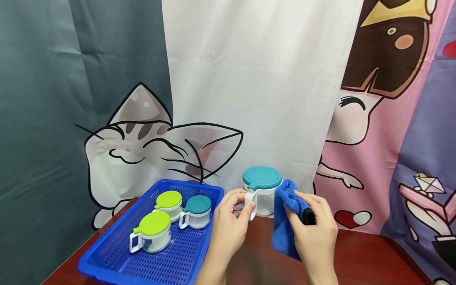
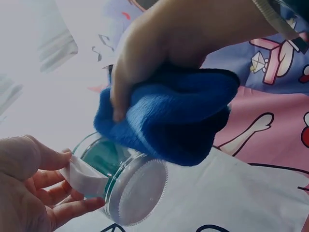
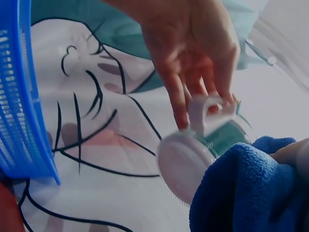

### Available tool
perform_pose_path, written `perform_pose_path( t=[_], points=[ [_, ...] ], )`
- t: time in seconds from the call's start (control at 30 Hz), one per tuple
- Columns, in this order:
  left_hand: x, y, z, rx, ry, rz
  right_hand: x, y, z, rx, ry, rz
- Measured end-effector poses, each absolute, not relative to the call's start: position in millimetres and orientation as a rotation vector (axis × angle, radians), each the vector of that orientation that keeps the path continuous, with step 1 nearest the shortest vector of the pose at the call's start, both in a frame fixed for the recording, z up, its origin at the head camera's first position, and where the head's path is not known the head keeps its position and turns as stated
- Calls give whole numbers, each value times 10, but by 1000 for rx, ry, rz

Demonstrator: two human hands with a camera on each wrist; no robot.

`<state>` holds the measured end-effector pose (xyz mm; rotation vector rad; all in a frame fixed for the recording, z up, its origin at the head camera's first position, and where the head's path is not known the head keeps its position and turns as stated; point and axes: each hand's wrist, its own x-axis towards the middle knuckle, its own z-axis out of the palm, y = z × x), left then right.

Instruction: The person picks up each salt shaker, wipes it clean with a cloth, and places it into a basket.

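Observation:
A clear seasoning jar [image 1: 265, 204] with a teal lid [image 1: 261, 177] is in front of me, its white handle [image 1: 251, 198] pinched between the thumb and fingers of my left hand [image 1: 231, 217]. My right hand [image 1: 317, 231] grips a bunched blue cloth [image 1: 284, 233], which lies along the jar's right side. A black patch shows at the cloth by the right palm. In the left wrist view the cloth [image 2: 164, 116] overlaps the jar's wall, and the jar's ribbed base [image 2: 140, 191] faces the camera.
To the left stands a blue perforated basket [image 1: 89, 259] on the red-brown table [image 1: 256, 253]. Inside it are two jars with lime-green lids, a nearer one [image 1: 153, 233] and a farther one [image 1: 169, 204], plus a teal-lidded jar [image 1: 197, 211]. A cartoon-printed curtain [image 1: 256, 87] hangs behind.

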<state>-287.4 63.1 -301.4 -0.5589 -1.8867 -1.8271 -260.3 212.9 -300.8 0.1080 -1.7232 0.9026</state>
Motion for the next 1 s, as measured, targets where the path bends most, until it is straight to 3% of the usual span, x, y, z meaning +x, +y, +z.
perform_pose_path(
  t=[0.57,1.0],
  points=[
    [-2862,632,-3014,-647,-1827,-1888,-2596,2292,-2971,-50,-1781,1008],
    [-2933,711,-3081,-565,-1790,-1767,-2611,1824,-3067,264,-1718,803]
  ],
)
